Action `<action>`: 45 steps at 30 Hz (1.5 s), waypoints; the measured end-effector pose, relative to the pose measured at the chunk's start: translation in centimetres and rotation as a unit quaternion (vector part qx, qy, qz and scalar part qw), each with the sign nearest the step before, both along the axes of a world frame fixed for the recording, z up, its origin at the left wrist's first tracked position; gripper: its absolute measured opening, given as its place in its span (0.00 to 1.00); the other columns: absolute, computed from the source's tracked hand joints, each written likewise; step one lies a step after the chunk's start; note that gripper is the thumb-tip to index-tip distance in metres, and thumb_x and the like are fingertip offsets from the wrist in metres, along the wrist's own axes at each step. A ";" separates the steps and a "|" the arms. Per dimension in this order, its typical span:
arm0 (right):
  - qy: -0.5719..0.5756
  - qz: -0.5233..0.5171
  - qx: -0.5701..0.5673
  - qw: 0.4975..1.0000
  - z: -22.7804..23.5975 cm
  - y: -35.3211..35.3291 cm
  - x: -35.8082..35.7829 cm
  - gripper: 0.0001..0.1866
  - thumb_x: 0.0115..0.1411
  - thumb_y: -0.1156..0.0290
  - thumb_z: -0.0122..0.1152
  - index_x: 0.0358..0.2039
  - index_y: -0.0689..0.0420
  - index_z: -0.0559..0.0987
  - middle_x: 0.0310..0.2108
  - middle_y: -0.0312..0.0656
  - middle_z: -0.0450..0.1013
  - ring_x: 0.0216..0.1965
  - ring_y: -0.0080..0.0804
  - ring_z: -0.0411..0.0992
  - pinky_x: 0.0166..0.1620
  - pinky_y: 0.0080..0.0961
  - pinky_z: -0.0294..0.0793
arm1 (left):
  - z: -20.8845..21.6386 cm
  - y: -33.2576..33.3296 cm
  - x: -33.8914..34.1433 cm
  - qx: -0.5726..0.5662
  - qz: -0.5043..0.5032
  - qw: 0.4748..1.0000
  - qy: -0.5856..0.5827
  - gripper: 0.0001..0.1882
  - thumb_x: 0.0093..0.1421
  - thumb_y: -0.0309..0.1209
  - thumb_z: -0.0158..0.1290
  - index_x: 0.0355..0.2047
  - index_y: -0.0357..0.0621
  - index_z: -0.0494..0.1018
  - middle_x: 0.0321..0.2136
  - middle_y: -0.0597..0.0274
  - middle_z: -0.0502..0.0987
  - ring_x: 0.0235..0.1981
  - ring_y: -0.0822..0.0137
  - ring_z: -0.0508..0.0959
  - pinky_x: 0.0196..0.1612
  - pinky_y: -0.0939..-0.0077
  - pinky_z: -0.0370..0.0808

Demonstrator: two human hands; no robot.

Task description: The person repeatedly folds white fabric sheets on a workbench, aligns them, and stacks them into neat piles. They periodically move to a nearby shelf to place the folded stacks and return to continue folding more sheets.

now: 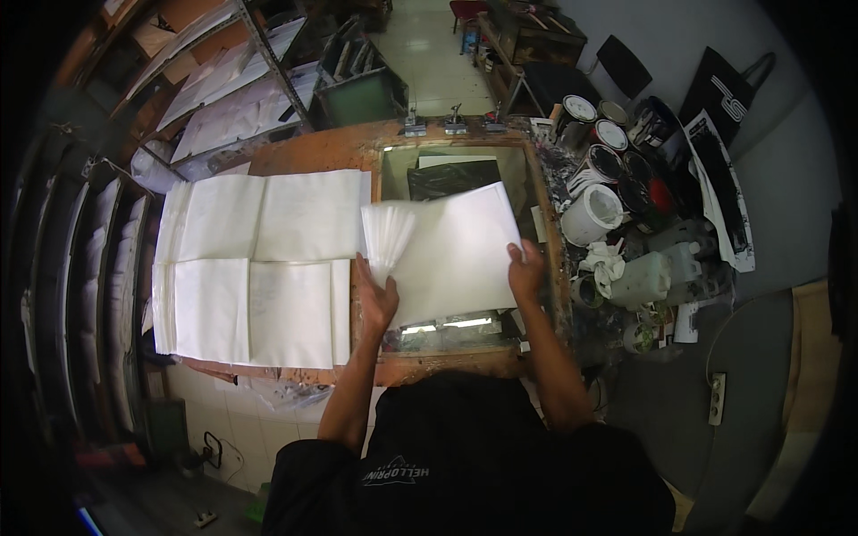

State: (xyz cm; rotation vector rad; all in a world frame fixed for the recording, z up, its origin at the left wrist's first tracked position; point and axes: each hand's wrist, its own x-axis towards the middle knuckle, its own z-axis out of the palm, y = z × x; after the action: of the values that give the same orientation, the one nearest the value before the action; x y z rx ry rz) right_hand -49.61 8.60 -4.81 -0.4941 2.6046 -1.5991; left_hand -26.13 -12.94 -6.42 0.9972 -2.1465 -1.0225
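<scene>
Both my hands hold a bundle of white sheets above a glass-topped table. My left hand grips its lower left side, where the layers fan out and bunch together. My right hand pinches the right edge, thumb on top. Whether the sheets are paper or thin fabric I cannot tell. To the left, several white stacks lie side by side on the wooden tabletop, their layered edges showing. Beyond the bundle a dark flat panel is visible by the glass pane.
Metal hinge clamps stand along the table's far edge. Paint cans, a white bucket and cloudy plastic jugs crowd the right side. Shelves with white sheets rise at the far left. A power strip hangs at the right.
</scene>
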 end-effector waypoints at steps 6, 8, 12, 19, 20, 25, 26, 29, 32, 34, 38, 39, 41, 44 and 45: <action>-0.116 0.009 -0.303 0.946 7.8 3.9 3.8 0.20 0.62 0.70 0.66 0.52 0.66 0.76 0.44 0.43 0.79 0.45 0.37 0.76 0.52 0.34 0.73 | 6.8 3.7 1.8 0.108 -0.044 0.975 0.190 0.59 0.55 0.27 0.58 0.72 0.28 0.25 0.68 0.26 0.49 0.70 0.39 0.54 0.71 0.51 0.52; -0.111 0.039 -0.301 0.946 6.0 4.1 2.9 0.22 0.61 0.73 0.67 0.54 0.65 0.75 0.47 0.44 0.78 0.48 0.38 0.76 0.53 0.34 0.72 | 6.4 3.2 1.2 0.076 -0.047 0.993 0.083 0.67 0.50 0.31 0.65 0.71 0.31 0.22 0.67 0.29 0.51 0.68 0.43 0.59 0.70 0.55 0.56; -0.080 -0.048 -0.097 0.991 3.8 2.7 -0.4 0.25 0.60 0.75 0.66 0.57 0.66 0.72 0.48 0.52 0.77 0.51 0.44 0.76 0.55 0.36 0.73 | 5.7 0.4 -2.0 0.113 -0.070 0.986 0.103 0.53 0.49 0.30 0.65 0.70 0.31 0.46 0.61 0.35 0.64 0.62 0.49 0.68 0.64 0.62 0.65; -0.139 -0.101 -0.112 0.979 6.0 4.3 0.6 0.30 0.52 0.71 0.77 0.54 0.68 0.75 0.50 0.52 0.78 0.52 0.43 0.76 0.57 0.36 0.73 | 6.9 2.6 -1.1 0.025 0.022 0.966 0.257 0.36 0.50 0.26 0.60 0.61 0.32 0.63 0.51 0.43 0.75 0.53 0.49 0.76 0.61 0.61 0.70; -0.150 -0.027 -0.157 0.976 6.9 5.0 1.5 0.33 0.51 0.71 0.78 0.56 0.68 0.75 0.51 0.52 0.77 0.53 0.42 0.76 0.58 0.36 0.73 | 5.8 2.8 -0.4 0.034 0.008 0.979 0.200 0.36 0.50 0.27 0.60 0.60 0.33 0.64 0.52 0.43 0.76 0.54 0.49 0.76 0.61 0.60 0.69; -0.088 -0.029 -0.034 0.995 4.2 5.0 1.2 0.31 0.52 0.76 0.74 0.56 0.67 0.74 0.51 0.50 0.77 0.52 0.40 0.76 0.56 0.35 0.73 | 3.3 1.5 -0.2 0.099 -0.073 0.986 0.111 0.33 0.50 0.30 0.64 0.56 0.34 0.69 0.52 0.46 0.77 0.54 0.47 0.77 0.60 0.59 0.71; -0.056 -0.022 -0.044 0.997 3.3 5.2 0.1 0.29 0.52 0.75 0.74 0.55 0.67 0.75 0.49 0.50 0.78 0.50 0.41 0.77 0.55 0.36 0.74 | 2.9 0.9 -0.6 0.104 -0.064 0.985 0.124 0.32 0.50 0.30 0.64 0.56 0.34 0.70 0.52 0.46 0.78 0.54 0.48 0.77 0.59 0.59 0.72; -0.018 0.043 -0.010 0.999 6.0 4.2 -1.7 0.19 0.54 0.72 0.73 0.43 0.69 0.82 0.37 0.47 0.82 0.39 0.40 0.81 0.46 0.36 0.78 | 5.8 0.6 -0.6 0.153 -0.008 0.979 0.133 0.32 0.49 0.28 0.63 0.55 0.32 0.70 0.49 0.44 0.78 0.51 0.52 0.79 0.56 0.60 0.74; -0.218 0.117 -0.026 0.969 9.3 4.7 -2.3 0.14 0.53 0.71 0.74 0.37 0.67 0.85 0.31 0.44 0.82 0.33 0.35 0.80 0.39 0.34 0.80 | 6.8 -1.1 1.3 0.301 -0.028 0.947 0.106 0.38 0.48 0.29 0.67 0.59 0.31 0.67 0.48 0.44 0.79 0.46 0.54 0.81 0.52 0.60 0.77; -0.285 0.160 0.010 0.945 5.7 5.8 -3.7 0.18 0.52 0.72 0.75 0.43 0.66 0.83 0.36 0.45 0.82 0.34 0.31 0.80 0.39 0.32 0.79 | 7.4 -1.5 1.8 0.430 -0.021 0.896 0.106 0.40 0.48 0.31 0.70 0.60 0.31 0.66 0.48 0.44 0.79 0.43 0.54 0.82 0.51 0.60 0.78; -0.266 0.152 0.096 0.947 -2.5 6.8 -4.1 0.22 0.55 0.72 0.74 0.49 0.67 0.80 0.39 0.45 0.82 0.38 0.33 0.80 0.44 0.32 0.78 | 0.8 -0.7 2.1 0.164 -0.045 0.982 -0.083 0.43 0.48 0.31 0.70 0.63 0.30 0.63 0.52 0.39 0.76 0.53 0.50 0.78 0.59 0.59 0.73; -0.262 0.139 0.087 0.951 -3.0 6.9 -4.4 0.20 0.56 0.72 0.72 0.47 0.67 0.81 0.39 0.45 0.82 0.38 0.33 0.80 0.44 0.31 0.77 | 0.9 0.0 1.8 0.173 -0.046 0.979 -0.097 0.44 0.49 0.27 0.68 0.65 0.31 0.61 0.55 0.37 0.74 0.58 0.46 0.75 0.62 0.58 0.70; -0.217 0.125 0.096 0.963 -2.5 5.7 -2.9 0.17 0.58 0.71 0.70 0.46 0.66 0.82 0.37 0.44 0.82 0.38 0.31 0.79 0.43 0.30 0.77 | -0.5 2.3 2.6 0.064 -0.009 0.997 -0.044 0.42 0.50 0.23 0.65 0.65 0.31 0.60 0.55 0.36 0.73 0.58 0.45 0.74 0.62 0.58 0.70; -0.076 0.142 0.127 0.979 6.4 2.0 -1.7 0.14 0.61 0.69 0.69 0.44 0.65 0.83 0.35 0.42 0.82 0.34 0.27 0.77 0.40 0.28 0.76 | 2.0 5.3 3.2 0.068 0.011 0.997 0.040 0.39 0.53 0.19 0.59 0.65 0.30 0.59 0.56 0.35 0.72 0.58 0.43 0.74 0.63 0.59 0.69; -0.034 0.161 0.120 0.979 9.0 1.4 -1.6 0.13 0.62 0.68 0.68 0.42 0.64 0.84 0.33 0.41 0.82 0.33 0.25 0.77 0.39 0.26 0.75 | 1.8 6.7 3.5 0.078 0.016 0.994 0.079 0.38 0.54 0.18 0.59 0.65 0.31 0.58 0.56 0.36 0.72 0.57 0.43 0.74 0.63 0.59 0.69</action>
State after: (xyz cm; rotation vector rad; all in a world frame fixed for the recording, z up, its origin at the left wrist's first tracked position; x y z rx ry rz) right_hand -51.24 9.98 4.20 -0.7793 2.4636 -1.1654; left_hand -22.65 -6.25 -4.65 0.9845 -1.9407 -1.2263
